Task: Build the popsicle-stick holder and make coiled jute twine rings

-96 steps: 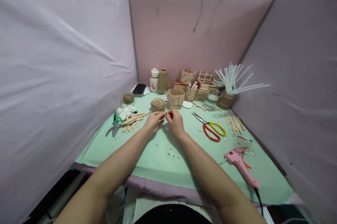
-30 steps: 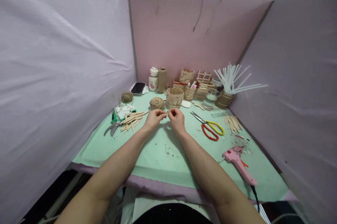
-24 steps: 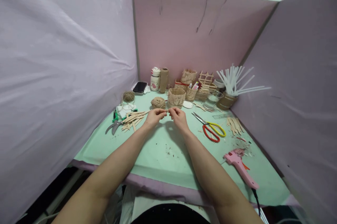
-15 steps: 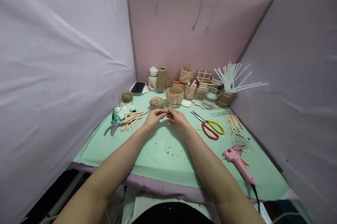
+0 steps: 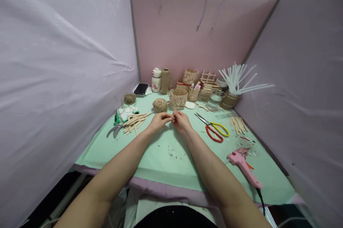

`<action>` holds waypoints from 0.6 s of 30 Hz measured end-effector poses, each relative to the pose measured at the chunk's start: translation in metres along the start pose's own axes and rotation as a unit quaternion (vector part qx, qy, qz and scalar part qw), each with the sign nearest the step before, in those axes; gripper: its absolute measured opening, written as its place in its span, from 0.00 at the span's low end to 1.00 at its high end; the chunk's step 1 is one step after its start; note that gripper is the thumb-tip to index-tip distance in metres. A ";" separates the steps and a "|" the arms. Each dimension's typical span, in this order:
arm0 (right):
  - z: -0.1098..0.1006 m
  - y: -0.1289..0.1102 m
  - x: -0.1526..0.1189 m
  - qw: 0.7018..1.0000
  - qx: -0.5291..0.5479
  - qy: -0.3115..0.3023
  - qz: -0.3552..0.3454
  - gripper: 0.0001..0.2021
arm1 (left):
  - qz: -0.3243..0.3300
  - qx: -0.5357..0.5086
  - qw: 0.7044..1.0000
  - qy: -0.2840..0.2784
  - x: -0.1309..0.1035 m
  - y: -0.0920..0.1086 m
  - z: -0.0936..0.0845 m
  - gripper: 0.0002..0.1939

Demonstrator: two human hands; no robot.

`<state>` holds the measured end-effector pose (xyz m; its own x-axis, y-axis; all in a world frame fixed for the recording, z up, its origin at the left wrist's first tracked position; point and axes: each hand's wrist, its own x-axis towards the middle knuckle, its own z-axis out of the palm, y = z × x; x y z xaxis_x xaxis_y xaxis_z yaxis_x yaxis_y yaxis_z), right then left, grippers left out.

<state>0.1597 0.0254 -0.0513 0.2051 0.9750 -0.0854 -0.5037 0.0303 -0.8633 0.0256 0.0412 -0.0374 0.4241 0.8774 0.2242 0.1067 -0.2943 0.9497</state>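
At the left of the worktop (image 5: 158, 162), grey-bladed pruning shears (image 5: 115, 130) lie beside a loose pile of pale wooden sticks (image 5: 135, 122). The sticks are the nearest loose items on the left side of the left hand (image 5: 160, 121). A ball of twine (image 5: 160, 105) sits just beyond that hand, on its far side.

The left hand reaches in from the near left, with thumb and fingertips pinched together on a small piece (image 5: 173, 116). The piece lies directly to the right of the left hand, at its fingertips, and to the left of the right hand (image 5: 182, 121). Neither hand is nearer; both are in contact with it. Its long axis cannot be established, as the fingers cover most of it. What shows is slight, pale to brownish, with a thin tip standing out on the far side of the right fingertips. Material and full outline: not determinable.

A tan, scalloped-rim basket (image 5: 178, 100) stands upright just beyond the piece, apart from it. The right hand comes in from the near right, its fingers curled and closed about the piece, the hands meeting there.

Further right, well apart from the right hand, scissors (image 5: 211, 128) with one red and one yellow handle lie with their points to the far left. A pink glue gun (image 5: 245, 167) lies at the near right, its nozzle directed left.
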 end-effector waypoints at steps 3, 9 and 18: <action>0.000 -0.001 0.000 1.000 0.011 0.014 -0.018 0.16 | -0.019 -0.009 1.000 0.001 -0.001 0.001 0.000 0.11; -0.002 -0.006 -0.001 0.995 -0.100 0.015 0.006 0.13 | -0.063 -0.064 0.995 0.047 0.000 0.001 0.001 0.13; 0.001 -0.011 -0.010 0.860 -0.390 -0.042 -0.327 0.11 | -0.059 -0.073 0.990 0.105 0.003 -0.002 -0.001 0.14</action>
<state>0.1626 0.0159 -0.0403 0.1533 0.8189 0.5530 0.4190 0.4530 -0.7869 0.0257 0.0446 -0.0388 0.2190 0.9661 0.1366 0.0062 -0.1414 0.9899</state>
